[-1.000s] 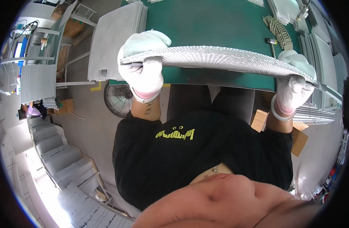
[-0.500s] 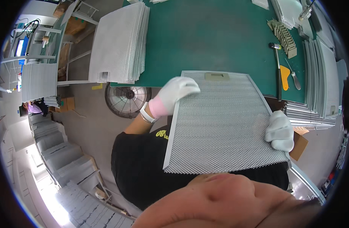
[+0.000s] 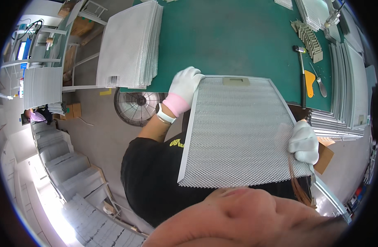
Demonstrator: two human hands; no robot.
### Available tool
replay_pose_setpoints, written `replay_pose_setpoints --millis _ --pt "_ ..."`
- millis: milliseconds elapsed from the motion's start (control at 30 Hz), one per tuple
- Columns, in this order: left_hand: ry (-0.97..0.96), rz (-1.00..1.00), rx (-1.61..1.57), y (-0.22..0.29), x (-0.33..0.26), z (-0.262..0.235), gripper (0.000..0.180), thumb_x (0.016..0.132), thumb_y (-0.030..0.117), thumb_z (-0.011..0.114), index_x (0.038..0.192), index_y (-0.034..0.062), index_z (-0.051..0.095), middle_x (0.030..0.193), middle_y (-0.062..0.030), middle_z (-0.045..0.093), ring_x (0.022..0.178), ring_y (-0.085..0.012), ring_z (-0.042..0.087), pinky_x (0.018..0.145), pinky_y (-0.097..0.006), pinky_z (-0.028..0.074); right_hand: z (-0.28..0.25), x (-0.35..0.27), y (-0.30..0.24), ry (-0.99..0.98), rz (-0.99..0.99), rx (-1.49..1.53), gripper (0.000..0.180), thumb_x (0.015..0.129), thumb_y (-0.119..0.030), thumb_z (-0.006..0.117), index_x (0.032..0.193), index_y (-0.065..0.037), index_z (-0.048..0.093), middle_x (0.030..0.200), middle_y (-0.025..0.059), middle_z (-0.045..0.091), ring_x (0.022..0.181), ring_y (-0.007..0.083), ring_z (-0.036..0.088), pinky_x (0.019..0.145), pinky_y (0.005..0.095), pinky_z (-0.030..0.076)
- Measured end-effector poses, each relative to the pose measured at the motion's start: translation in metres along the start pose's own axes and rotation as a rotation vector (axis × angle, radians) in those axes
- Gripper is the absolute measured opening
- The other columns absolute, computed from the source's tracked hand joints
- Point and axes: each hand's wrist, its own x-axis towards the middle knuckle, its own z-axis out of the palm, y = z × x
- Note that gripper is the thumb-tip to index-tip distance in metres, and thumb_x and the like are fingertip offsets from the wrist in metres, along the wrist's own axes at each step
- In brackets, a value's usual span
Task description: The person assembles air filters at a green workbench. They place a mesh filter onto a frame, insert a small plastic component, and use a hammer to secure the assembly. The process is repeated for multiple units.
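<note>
I hold a large framed metal mesh panel [image 3: 238,131] flat in front of my chest, its far edge over the green table [image 3: 238,41]. My left hand [image 3: 185,84], in a white glove, grips the panel's far left corner. My right hand [image 3: 303,142], also gloved in white, grips the near right edge. A small grey tab sits at the middle of the panel's far frame edge. The near edge of the mesh has no frame.
A tall stack of mesh sheets [image 3: 131,45] lies at the table's left end. A mallet [image 3: 302,70], an orange-handled tool [image 3: 309,82] and a row of small metal parts [image 3: 309,37] lie at the right. Framed panels [image 3: 341,103] are stacked far right. A floor fan [image 3: 139,105] stands below.
The panel went from edge-on at the table's rim to face-up and tilted toward me. My left hand shifted to its far left corner, my right to its near right edge.
</note>
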Motion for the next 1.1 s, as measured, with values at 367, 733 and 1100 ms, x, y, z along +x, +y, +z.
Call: replay_pose_setpoints --millis 367,733,1100 --pt "0.009 0.717 -0.747 0.035 0.001 -0.124 0.031 0.082 0.015 0.070 0.111 0.0053 0.070 0.116 -0.0120 0.068 0.107 -0.0320 0.065 0.098 -0.049 0.048 0.000 0.019 0.017 0.395 0.198 -0.200 0.033 0.098 -0.037 0.063 0.095 -0.007 0.051 0.088 0.0116 0.060 0.073 0.0224 0.057 0.059 0.0372 0.043" --pt "0.800 0.716 -0.815 0.033 0.043 -0.119 0.026 0.078 0.014 0.082 0.097 0.0005 0.070 0.081 -0.0100 0.069 0.071 -0.0233 0.067 0.078 -0.047 0.056 -0.010 0.053 0.055 0.646 0.192 -0.158 0.032 0.099 -0.028 0.064 0.092 0.003 0.061 0.075 0.0162 0.061 0.064 0.0245 0.057 0.053 0.0333 0.044" --pt "0.925 0.454 -0.897 0.044 0.047 -0.107 0.018 0.082 -0.003 0.064 0.098 -0.0004 0.071 0.098 -0.0160 0.069 0.090 -0.0259 0.068 0.078 -0.035 0.055 -0.015 0.037 0.070 0.836 0.361 -0.166 0.034 0.097 -0.029 0.067 0.099 0.005 0.064 0.093 0.0134 0.068 0.086 0.0246 0.063 0.076 0.0340 0.052"
